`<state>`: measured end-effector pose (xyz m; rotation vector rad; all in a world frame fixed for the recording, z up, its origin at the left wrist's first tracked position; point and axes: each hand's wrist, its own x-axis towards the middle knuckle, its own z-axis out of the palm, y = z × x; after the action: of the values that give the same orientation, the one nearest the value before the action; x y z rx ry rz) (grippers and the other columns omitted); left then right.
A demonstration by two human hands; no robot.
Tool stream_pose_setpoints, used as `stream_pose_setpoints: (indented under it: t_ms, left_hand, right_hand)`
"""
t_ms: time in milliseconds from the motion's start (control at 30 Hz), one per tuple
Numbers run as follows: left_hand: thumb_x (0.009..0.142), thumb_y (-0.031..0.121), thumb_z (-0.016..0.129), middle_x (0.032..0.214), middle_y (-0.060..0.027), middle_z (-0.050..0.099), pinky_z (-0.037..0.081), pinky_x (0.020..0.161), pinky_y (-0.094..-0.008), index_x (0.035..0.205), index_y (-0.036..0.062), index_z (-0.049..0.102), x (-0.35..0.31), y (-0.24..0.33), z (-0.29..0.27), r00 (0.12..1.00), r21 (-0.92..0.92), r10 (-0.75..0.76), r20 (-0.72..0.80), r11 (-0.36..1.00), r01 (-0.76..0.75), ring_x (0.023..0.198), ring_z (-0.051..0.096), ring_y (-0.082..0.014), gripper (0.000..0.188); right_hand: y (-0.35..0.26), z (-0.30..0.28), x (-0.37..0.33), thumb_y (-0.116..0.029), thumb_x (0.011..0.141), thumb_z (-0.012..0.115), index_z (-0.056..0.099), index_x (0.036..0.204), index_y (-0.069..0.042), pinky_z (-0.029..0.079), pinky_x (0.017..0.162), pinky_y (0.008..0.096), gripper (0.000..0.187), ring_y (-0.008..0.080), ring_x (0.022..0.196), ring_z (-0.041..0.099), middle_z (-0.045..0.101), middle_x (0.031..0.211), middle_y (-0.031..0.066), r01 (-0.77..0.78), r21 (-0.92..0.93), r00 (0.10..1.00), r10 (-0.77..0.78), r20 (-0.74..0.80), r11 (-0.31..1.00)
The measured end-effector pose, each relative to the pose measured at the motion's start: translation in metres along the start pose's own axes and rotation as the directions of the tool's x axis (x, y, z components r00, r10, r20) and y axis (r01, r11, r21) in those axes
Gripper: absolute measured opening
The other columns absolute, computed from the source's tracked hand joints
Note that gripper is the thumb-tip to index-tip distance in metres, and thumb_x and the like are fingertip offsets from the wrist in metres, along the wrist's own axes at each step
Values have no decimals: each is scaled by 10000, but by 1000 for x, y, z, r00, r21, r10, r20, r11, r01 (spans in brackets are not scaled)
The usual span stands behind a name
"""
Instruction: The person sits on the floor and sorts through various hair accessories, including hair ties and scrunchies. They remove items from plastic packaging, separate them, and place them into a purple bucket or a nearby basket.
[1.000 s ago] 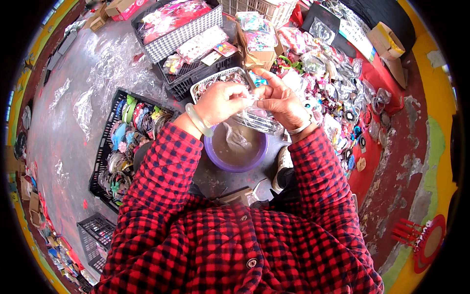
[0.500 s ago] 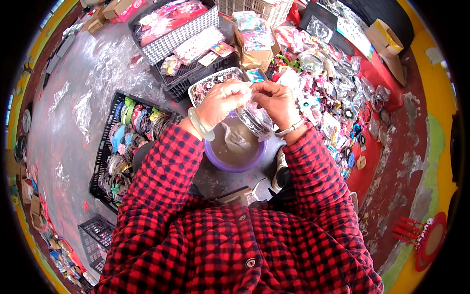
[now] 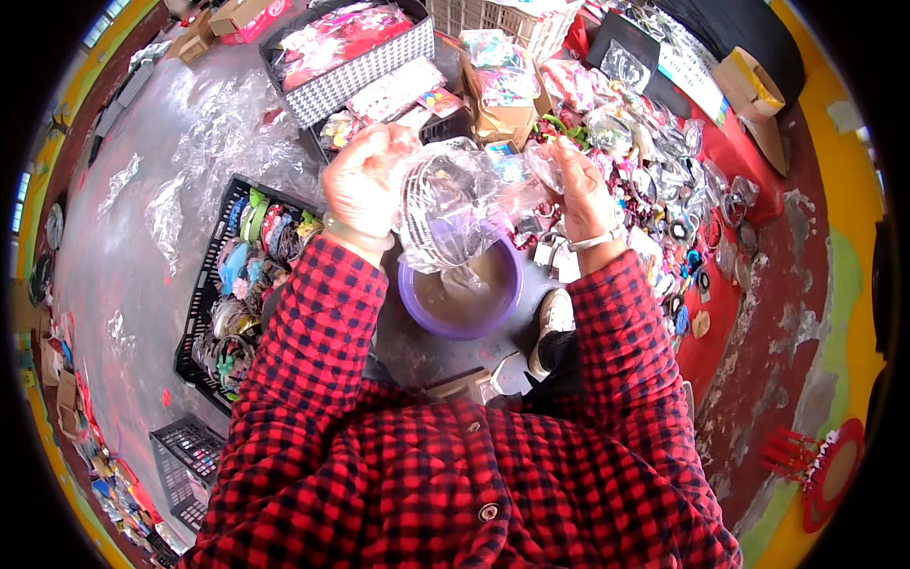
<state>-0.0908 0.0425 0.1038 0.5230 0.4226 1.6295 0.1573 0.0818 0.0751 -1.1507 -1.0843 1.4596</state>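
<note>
Both hands are lifting higher than before: left hand [image 3: 365, 180] and right hand [image 3: 578, 185], fingers closed, are stretching a clear plastic bag [image 3: 455, 204] of hairbands above the purple bowl [image 3: 462, 289], catching any spills.

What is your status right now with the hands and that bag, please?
Left hand and right hand both gripping clear plastic bag. Bag raised over purple bowl. Nothing between them.

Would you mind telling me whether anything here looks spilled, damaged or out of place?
Nothing looks spilled or broken. The left hand and right hand hold a clear plastic bag of hair bands above the purple bowl. Loose clear wrappers lie scattered on the floor.
</note>
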Motion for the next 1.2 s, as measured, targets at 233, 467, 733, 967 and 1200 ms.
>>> stream_pose_setpoints:
  t_ms: [233,467,733,967,1200]
  left_hand:
    - [739,188,494,690,-53,433,360,798,-384,649,53,456,7,29,-1,995,-37,102,-19,994,-103,776,446,-235,167]
    - [762,223,527,706,-66,451,407,737,-400,726,5,495,11,27,-16,996,-160,66,67,986,-55,745,473,-245,223]
    - [739,204,552,697,-38,437,361,673,-311,632,92,443,-5,1,11,949,-57,-298,103,951,305,729,439,-200,190]
    - [837,169,505,819,-108,534,416,814,-353,723,9,492,8,-3,-3,973,16,-209,95,978,208,846,518,-249,196]
    - [879,210,506,1122,-174,514,415,892,-439,1084,-16,511,22,3,-21,999,25,-34,42,999,33,1068,494,-318,305]
  right_hand:
    - [-3,-12,3,-429,880,498,461,1136,-96,433,500,275,423,111,658,561,583,812,41,-187,341,947,261,-186,921]
    - [-15,2,-3,-375,895,507,465,1238,-53,279,1013,345,473,205,1180,427,491,1246,76,411,-191,891,-437,-122,891]
    - [-15,27,-31,-323,716,716,375,1295,-55,382,946,370,724,308,1146,468,486,1231,179,575,-614,778,-129,615,541]
    - [14,28,-24,-153,812,654,529,1176,-27,430,772,245,405,80,834,538,609,936,5,-116,-250,719,254,647,961]
    - [5,34,-25,-195,835,630,572,1098,-18,433,664,225,322,64,731,519,600,847,-15,-98,-204,837,192,513,974]
